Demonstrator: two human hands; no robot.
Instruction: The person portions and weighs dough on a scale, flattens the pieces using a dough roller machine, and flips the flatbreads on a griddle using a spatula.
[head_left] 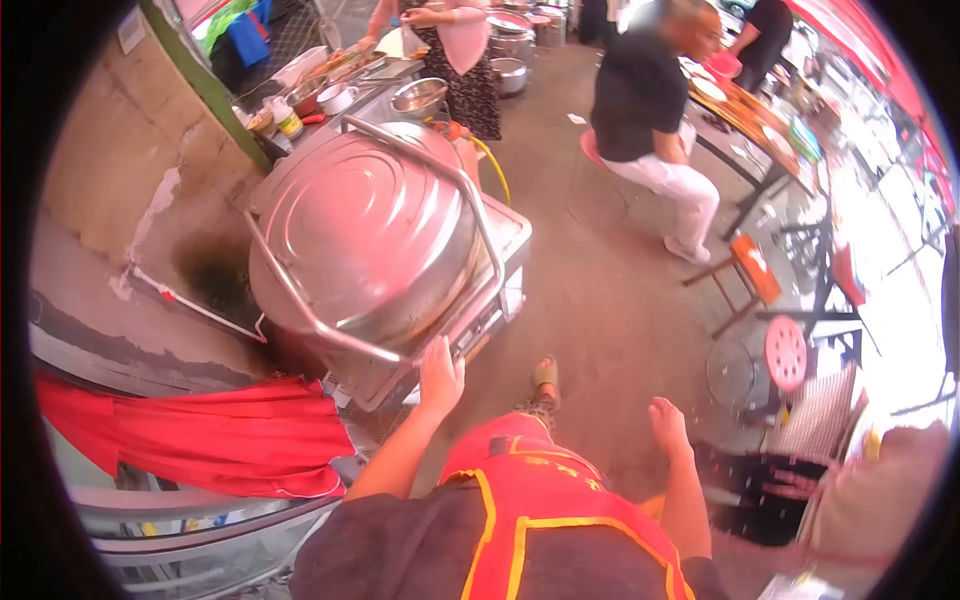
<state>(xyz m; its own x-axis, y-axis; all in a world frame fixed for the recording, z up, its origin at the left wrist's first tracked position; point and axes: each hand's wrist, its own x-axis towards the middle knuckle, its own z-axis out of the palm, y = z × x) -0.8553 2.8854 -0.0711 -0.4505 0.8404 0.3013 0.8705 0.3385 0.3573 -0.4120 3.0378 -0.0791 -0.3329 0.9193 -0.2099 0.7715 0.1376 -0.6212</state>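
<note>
A large round metal lid (365, 215) with a bent tube frame (478, 215) around it sits tilted on a metal stove unit (515, 240) at the left. Close to the lower corner of that frame is my left hand (441, 377), fingers pointing up; whether they grip the tube is not clear. My right hand (669, 424) hangs over the floor at the right of my red apron (550, 490), touching nothing visible, its fingers partly curled.
Behind the stove, a counter holds a metal bowl (419, 97) and a white pot (337, 98). One person stands there; another sits by a wooden table (745, 115). Stools (785, 353) stand at the right, red cloth (210, 437) hangs at the left.
</note>
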